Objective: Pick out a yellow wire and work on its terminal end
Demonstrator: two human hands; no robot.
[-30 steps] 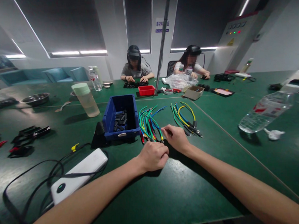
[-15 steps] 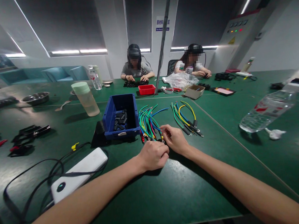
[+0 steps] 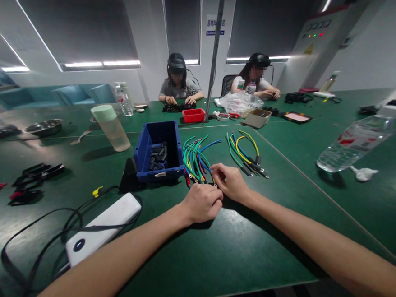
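The left hand [image 3: 202,202] is curled into a loose fist, and the right hand [image 3: 232,182] touches it, fingers bent small. Both rest at the near ends of a bunch of colored wires [image 3: 194,160]. If they pinch a wire is hidden. Left of the wires sits a blue bin [image 3: 157,152]; right, more wires [image 3: 244,152].

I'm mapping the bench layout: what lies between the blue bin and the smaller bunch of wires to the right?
In the head view, the larger bunch of coloured wires lies between the blue bin and the smaller bunch, with bare green table beside it.
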